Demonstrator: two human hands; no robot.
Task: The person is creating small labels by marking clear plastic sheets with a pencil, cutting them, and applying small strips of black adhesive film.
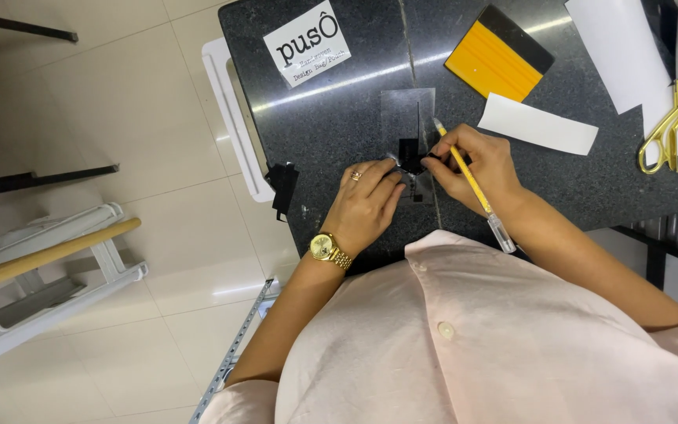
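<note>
Nearest the camera, both forearms reach from a pale pink shirt (pixel 472 345) over the near edge of a dark speckled stone table (pixel 331 110). Left hand (pixel 366 206), wearing a gold watch (pixel 328 250) and a ring, lies curled with its fingertips pressed down on a small grey film sheet (pixel 407 110), apparently pinning it flat so it cannot slide. Right hand (pixel 476 169) is closed around a slim yellow craft knife (pixel 464 174), held like a pencil with its tip pointing far and left; thumb and forefinger also pinch at a small black piece (pixel 411 153) on the sheet, directly between the two hands. Whether that piece is lifted or flat cannot be told. Far and right lie a yellow squeegee with a black edge (pixel 497 56), white paper strips (pixel 537 124) and gold scissors (pixel 672 129), all within reach but well apart from the hands. A white printed card (pixel 308 43) sits far left; black scraps (pixel 282 187) hang at the table's left edge, beside a white chair (pixel 233 110).
</note>
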